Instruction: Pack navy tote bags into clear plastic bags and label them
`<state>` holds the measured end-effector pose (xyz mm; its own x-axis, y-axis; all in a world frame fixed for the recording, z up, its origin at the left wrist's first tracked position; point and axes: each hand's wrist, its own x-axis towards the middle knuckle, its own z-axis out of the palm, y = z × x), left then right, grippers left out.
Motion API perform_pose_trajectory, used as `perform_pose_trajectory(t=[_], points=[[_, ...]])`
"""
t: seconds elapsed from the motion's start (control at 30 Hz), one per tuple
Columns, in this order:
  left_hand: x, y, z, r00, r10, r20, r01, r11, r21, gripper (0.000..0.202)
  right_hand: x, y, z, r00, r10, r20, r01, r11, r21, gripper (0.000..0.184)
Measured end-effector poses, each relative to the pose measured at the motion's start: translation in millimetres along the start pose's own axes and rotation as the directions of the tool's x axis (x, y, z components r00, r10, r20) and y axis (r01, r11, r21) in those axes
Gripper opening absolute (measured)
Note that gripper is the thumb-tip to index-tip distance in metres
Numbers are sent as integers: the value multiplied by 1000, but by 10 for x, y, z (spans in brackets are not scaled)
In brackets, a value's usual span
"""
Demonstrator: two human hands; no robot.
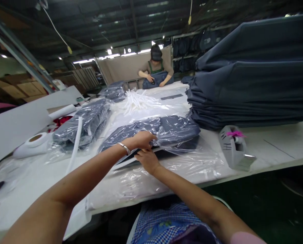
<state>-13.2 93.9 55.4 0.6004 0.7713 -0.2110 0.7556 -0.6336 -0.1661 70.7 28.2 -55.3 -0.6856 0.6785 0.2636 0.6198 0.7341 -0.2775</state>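
Observation:
A folded dark blue-grey fabric item [178, 127] lies in a clear plastic bag [151, 126] on the table in front of me. My left hand [143, 139], with a silver bangle at its wrist, is closed on the near edge of the bag; its fingertips are partly hidden. Just below it, my right hand [148, 160] grips the same edge with bent fingers, close against the left. A white strip [124, 164] runs along this edge to the right hand. Loose clear plastic [189, 166] spreads over the tabletop beneath.
Tall stacked dark fabric [248, 81] stands at right, behind a tape dispenser [234, 147] with a pink bow. More bagged goods [82, 125] and a white roll [35, 144] lie left. White strips [138, 101] are heaped mid-table. Across it, a co-worker [156, 66] handles dark fabric.

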Motion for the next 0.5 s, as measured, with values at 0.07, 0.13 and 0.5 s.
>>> perform_pose_trajectory(t=[0.07,0.13,0.5], points=[[-31,24,16,1000,-3,-16,3,1000,-4,50,-6,76,47,998,68,-4,-68,998,6,30],[-68,65,42,1000,-6,-29,6,1000,-17,45,-24,167,102,988,157,8,-157,987,23,32],[-293,401,506,978,-182,-97,169,977,-132,43,-229,445,325,947,302,109,-321,911,260,39]])
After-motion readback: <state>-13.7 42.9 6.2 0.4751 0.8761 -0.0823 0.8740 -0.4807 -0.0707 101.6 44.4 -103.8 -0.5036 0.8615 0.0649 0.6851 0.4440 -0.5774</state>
